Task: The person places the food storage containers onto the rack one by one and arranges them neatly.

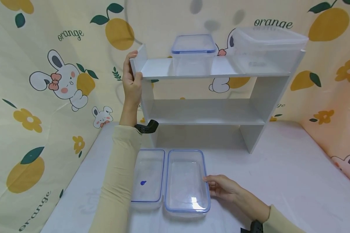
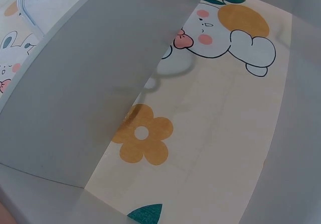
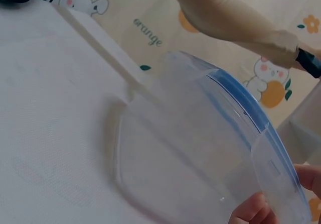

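My left hand [image 1: 132,81] grips the upper left side panel of a white shelf unit [image 1: 207,111], thumb at the front and fingers around the outer edge. In the left wrist view only the shelf's grey-looking boards [image 2: 100,78] and the patterned backdrop show clearly. My right hand [image 1: 225,188] pinches the right rim of a clear plastic food container [image 1: 185,181] with a blue-edged lid. The right wrist view shows the thumb at the blue rim and curled fingers against the container's side [image 3: 175,148]. The container sits on the table in front of the shelf.
Left of it lies a second blue-edged container [image 1: 148,168] with a small blue mark, partly behind my left sleeve. On the top shelf stand a blue-lidded container [image 1: 192,63] and a larger clear box [image 1: 268,51]. A patterned cloth [image 1: 70,136] hangs around the table.
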A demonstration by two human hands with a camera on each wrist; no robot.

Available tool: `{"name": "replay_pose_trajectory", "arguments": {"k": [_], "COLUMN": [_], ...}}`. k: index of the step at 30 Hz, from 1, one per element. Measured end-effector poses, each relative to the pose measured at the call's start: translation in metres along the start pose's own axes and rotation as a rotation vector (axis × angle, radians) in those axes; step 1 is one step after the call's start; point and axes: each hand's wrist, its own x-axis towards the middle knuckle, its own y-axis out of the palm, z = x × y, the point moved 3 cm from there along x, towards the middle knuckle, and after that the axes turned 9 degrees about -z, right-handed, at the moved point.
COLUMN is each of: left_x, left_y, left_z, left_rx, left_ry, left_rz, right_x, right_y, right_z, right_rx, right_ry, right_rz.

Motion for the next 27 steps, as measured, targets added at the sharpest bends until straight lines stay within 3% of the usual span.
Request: {"name": "replay_pose_trajectory", "arguments": {"k": [9,19,27], "left_x": [0.002,-0.001,0.000], "left_y": [0.000,-0.001,-0.001], "left_z": [0.001,-0.001,0.000], "left_rx": [-0.019,0.007,0.001], "left_ry": [-0.036,0.007,-0.003], "left_rz": [-0.002,0.002,0.001], "right_x": [-0.007,-0.018,-0.026], "right_y": [-0.003,-0.008,-0.014], "right_z": [0.011,0.022,0.029], "right_rx": [-0.015,-0.074,-0.103], "right_ry": [-0.035,-0.068,-0.104], "right_rz": [0.052,0.045,0.080]}}
